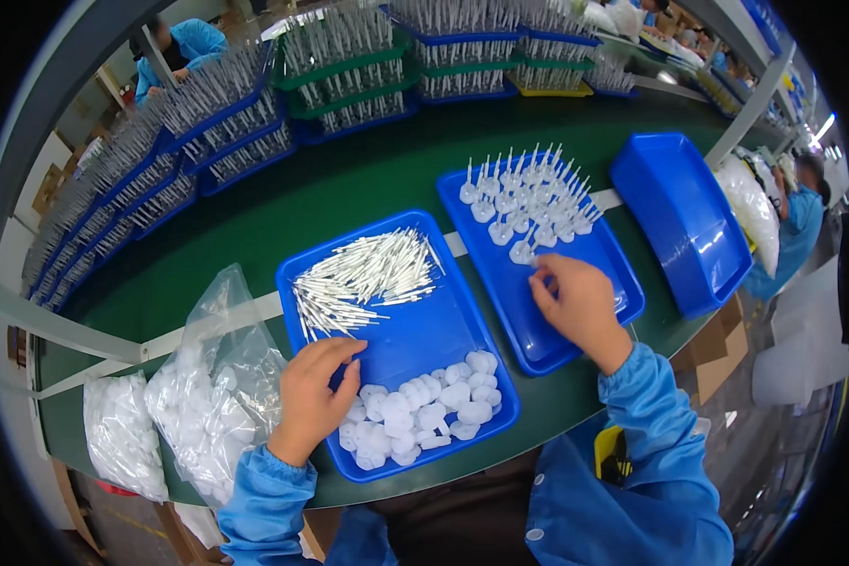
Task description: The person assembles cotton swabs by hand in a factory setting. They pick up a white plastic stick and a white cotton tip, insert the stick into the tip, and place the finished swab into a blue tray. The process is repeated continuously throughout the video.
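Observation:
My left hand (pixel 319 391) hovers over the left edge of a blue tray (pixel 387 351), its thumb and fingers apart with nothing visible between them. Slim white sticks (pixel 368 274) lie heaped at that tray's far end. Translucent white plastic discs (pixel 415 412) are piled at its near end. My right hand (pixel 575 300) is over a second blue tray (pixel 535 341), its fingers curled in beside the nearest white disc with an upright stem (pixel 523 251). What its fingertips hold, if anything, is hidden. More stemmed discs (pixel 530 193) stand close together behind it.
Another blue tray (pixel 681 222) lies on the right of the green table (pixel 377 179). Clear bags of white pieces (pixel 208 406) lie on the left. Stacked trays of stemmed pieces (pixel 344 75) line the back. Other people (pixel 187 47) are beyond the table.

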Demonstrator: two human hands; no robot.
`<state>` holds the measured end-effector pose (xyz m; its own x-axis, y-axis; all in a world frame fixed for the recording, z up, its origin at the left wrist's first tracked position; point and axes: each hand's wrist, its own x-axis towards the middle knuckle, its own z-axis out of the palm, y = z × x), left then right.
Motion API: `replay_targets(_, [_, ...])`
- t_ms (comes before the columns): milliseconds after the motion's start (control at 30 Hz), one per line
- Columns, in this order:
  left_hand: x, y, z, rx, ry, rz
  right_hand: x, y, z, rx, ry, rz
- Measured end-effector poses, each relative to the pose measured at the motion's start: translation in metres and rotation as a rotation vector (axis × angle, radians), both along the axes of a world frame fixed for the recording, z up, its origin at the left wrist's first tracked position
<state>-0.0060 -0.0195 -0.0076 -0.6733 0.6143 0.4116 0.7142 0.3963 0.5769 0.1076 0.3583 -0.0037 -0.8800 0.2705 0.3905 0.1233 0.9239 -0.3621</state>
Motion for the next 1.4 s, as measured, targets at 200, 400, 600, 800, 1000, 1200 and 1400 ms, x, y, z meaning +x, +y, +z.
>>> replay_targets(200, [-0.004, 0.001, 0.01, 0.032, -0.123, -0.014, -0.005, 0.004, 0.006, 0.172, 0.073, -0.009])
replay_targets(400, [0.001, -0.019, 0.032, 0.057, -0.086, 0.013, 0.006, -0.032, 0.026, -0.073, -0.255, 0.218])
replay_targets(600, [0.007, -0.012, 0.049, 0.06, -0.063, 0.014, -0.058, -0.08, 0.031, 0.057, 0.103, 0.606])
replay_targets(800, [0.02, -0.021, 0.058, 0.041, -0.024, 0.031, -0.073, -0.104, 0.025, -0.088, -0.013, 0.652])
replay_targets(1000, [0.009, -0.01, 0.045, 0.062, -0.062, 0.01, -0.095, -0.109, -0.007, 0.402, 0.114, 0.63])
replay_targets(1200, [0.009, 0.003, 0.05, -0.088, -0.186, -0.076, -0.094, -0.102, 0.004, 0.148, 0.036, 0.542])
replay_targets(1400, [0.016, 0.032, 0.021, -0.34, -0.11, -0.293, -0.082, -0.105, 0.006, -0.792, -0.045, 0.523])
